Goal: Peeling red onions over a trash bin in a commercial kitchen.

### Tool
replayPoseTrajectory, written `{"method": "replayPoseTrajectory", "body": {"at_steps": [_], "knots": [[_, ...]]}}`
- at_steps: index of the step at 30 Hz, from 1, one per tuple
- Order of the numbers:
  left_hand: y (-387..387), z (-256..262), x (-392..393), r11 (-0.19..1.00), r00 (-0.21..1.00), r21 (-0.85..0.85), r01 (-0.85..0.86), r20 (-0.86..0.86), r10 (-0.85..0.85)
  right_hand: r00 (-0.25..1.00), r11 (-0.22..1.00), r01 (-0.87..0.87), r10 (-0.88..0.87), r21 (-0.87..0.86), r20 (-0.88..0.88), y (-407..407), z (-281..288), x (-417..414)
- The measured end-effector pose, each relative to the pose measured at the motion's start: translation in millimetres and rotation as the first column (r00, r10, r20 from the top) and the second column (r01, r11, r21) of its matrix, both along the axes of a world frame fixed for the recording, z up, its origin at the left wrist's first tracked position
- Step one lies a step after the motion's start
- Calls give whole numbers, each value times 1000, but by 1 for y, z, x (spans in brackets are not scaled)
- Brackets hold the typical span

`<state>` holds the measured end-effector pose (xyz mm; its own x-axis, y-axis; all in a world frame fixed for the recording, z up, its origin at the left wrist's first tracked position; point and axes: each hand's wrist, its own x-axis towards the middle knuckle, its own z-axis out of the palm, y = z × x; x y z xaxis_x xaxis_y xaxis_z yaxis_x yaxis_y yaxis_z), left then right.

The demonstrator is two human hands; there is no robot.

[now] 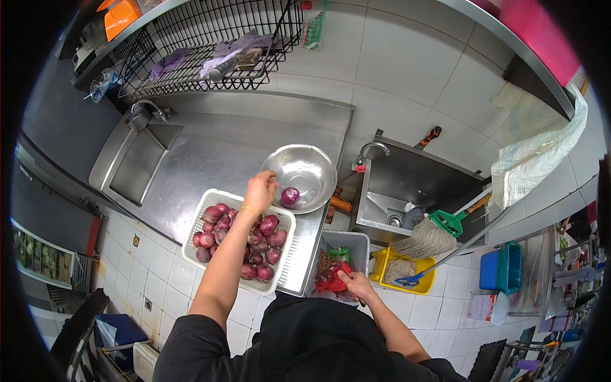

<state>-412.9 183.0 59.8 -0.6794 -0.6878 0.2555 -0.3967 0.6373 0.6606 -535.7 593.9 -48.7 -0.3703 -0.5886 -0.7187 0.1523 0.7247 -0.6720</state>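
Observation:
My left hand [261, 192] is raised between a white plastic basket [206, 196] of red onions [248, 272] and a perforated stainless steel colander [321, 174]. Its fingers are bent apart over the colander's left rim, with nothing seen in them. One peeled red onion [289, 195] lies in the colander. Lower right, my right hand [357, 285] grips a red-handled tool [347, 268], perhaps a knife or peeler, whose working end is hard to make out. That hand is beside a grey bin [363, 241] holding onion skins and red and green plastic.
A steel sink [136, 167] lies at the left end of the steel counter [210, 138]. Beyond the counter's right edge are a deeper sink [377, 210], a string mop [427, 236] and a yellow mop bucket [427, 281]. A black wire rack [167, 43] hangs above.

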Motion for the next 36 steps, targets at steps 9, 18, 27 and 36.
{"method": "replayPoseTrajectory", "body": {"at_steps": [9, 18, 27, 36], "knots": [[18, 37, 55, 993, 992, -112, 27, 123, -13, 872, 979, -145, 59, -141, -485, 16, -85, -14], [55, 12, 109, 994, 768, 31, 105, 632, -101, 881, 997, -73, 48, -36, -471, 16, -52, -20], [65, 15, 117, 997, 807, -1, 77, 588, -62, 911, 984, -165, 124, -74, -393, 18, -60, -11], [-2, 18, 143, 954, 889, -263, -146, 388, 243, 907, 981, -189, 157, -44, -392, 18, -62, -9]]}}
